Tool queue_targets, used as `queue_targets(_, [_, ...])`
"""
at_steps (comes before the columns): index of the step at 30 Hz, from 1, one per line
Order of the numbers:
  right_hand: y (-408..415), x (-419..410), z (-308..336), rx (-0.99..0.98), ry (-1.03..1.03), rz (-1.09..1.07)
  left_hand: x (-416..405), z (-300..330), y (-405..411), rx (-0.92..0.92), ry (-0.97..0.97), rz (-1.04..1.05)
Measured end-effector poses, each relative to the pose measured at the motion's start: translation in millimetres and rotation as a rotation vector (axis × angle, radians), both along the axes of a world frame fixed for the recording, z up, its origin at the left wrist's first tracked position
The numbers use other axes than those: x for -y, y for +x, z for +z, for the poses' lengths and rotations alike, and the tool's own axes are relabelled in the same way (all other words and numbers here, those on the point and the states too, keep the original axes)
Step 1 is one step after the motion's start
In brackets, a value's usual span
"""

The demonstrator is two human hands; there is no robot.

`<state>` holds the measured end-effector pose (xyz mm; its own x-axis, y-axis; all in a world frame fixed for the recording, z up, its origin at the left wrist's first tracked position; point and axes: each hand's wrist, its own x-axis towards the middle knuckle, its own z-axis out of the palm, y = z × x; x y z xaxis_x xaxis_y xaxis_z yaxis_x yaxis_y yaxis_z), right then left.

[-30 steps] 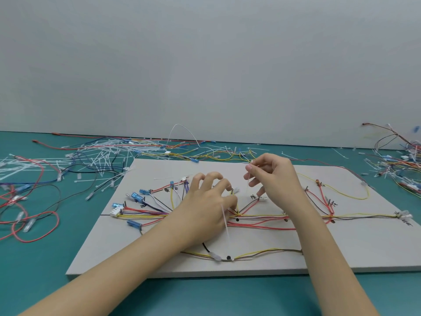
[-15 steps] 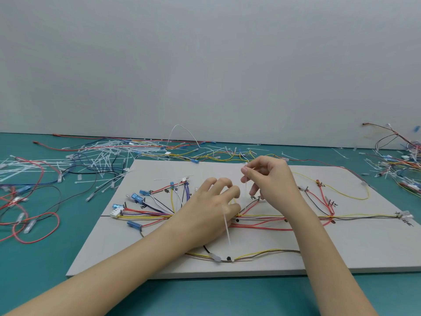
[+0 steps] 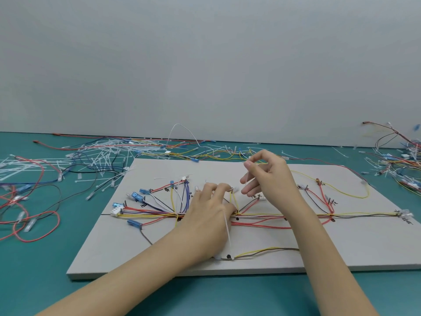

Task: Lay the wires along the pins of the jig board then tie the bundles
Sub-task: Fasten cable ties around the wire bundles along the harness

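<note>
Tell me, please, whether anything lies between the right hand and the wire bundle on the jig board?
Nothing visible does. The right hand is raised over the jig board, with open space down to the wire bundle. The left hand rests on the bundle, off to the side.

Grey board [image 3: 341, 247] on a teal surface [image 3: 45, 270]; red, yellow and blue wires [image 3: 257, 216]; blue plugs [image 3: 136, 196]; white ties [image 3: 107, 153].

Matt grey jig board [image 3: 341, 252], glossy plastic-coated wires [image 3: 257, 224], smooth teal table [image 3: 45, 270].

One jig board [image 3: 341, 254], two hands (left [image 3: 209, 220], right [image 3: 271, 179]), and four blue connectors [image 3: 136, 195].
</note>
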<state>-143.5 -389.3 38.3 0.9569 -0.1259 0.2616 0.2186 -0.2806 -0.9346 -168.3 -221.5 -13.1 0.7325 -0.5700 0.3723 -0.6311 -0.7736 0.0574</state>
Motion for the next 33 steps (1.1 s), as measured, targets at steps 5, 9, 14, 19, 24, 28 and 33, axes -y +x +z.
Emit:
queue_targets(5, [-1.1, -2.4, 0.4, -0.041, -0.001, 0.075, -4.2, 8.3, 7.3, -0.289, -0.162, -0.010])
queue_targets(9, [-1.3, -3.5, 0.7, -0.041, 0.009, 0.102, -2.5, 12.7, 12.3, -0.463, -0.212, 0.015])
queue_targets(14, [-1.5, -5.7, 0.2, -0.034, 0.008, 0.132, 1.1, 27.6, 15.8, -0.677, -0.277, 0.105])
queue_targets(19, [-2.5, -4.9, 1.7, -0.009, 0.033, 0.149, 5.7, 47.3, 17.5, -0.843, -0.311, 0.199])
queue_targets(24, [-3.0, -8.0, -0.4, -0.037, 0.013, 0.176, 8.1, 55.9, 25.4, -1.023, -0.352, 0.219])
queue_targets(28, [-3.6, -14.4, -3.2, -0.047, -0.025, 0.195, 2.1, 51.8, 26.4, -1.054, -0.427, 0.234])
queue_targets(33, [-1.7, -14.4, -8.0, -0.082, -0.090, 0.201, 3.4, 42.7, 25.9, -0.938, -0.418, 0.238])
